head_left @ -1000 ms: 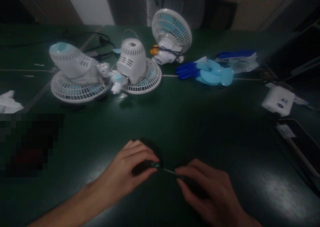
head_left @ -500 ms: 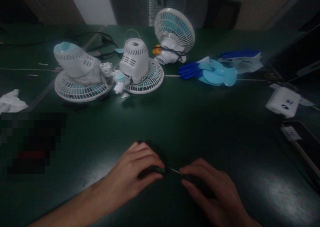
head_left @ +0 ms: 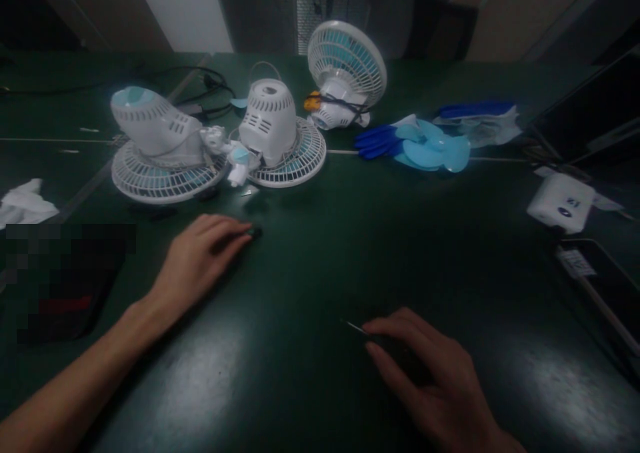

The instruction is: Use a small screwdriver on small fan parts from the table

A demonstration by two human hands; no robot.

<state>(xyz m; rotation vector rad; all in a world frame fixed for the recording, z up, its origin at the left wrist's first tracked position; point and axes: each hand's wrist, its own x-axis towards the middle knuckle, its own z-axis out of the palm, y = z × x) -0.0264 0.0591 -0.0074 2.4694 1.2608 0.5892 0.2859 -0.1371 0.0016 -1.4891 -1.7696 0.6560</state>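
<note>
My left hand point(head_left: 210, 246) is closed in a pinch on a small dark part point(head_left: 256, 232), low over the green table point(head_left: 300, 273). Fingers hide much of that part, so its kind does not show. Just beyond it stand two white fans lying face down, the left fan point(head_left: 165, 133) and the middle fan point(head_left: 270, 120). Nearer the front edge, my right hand point(head_left: 425, 366) grips a thin metal rod point(head_left: 354, 325), whose tip points left and away from me. The rod's other end is hidden in the hand, and its kind cannot be made out.
A third fan point(head_left: 347, 66) leans at the back. Right of it lie a blue glove point(head_left: 375, 142), a light-blue fan blade point(head_left: 433, 148) and another blue glove point(head_left: 475, 109). A white box point(head_left: 563, 203) and a dark phone-like device point(head_left: 605, 286) are at right; white cloth point(head_left: 27, 203) is at left.
My left hand has moved away and to the left with the small dark part, leaving the thin metal rod's tip. My right hand has stayed almost in place, still holding the rod.
</note>
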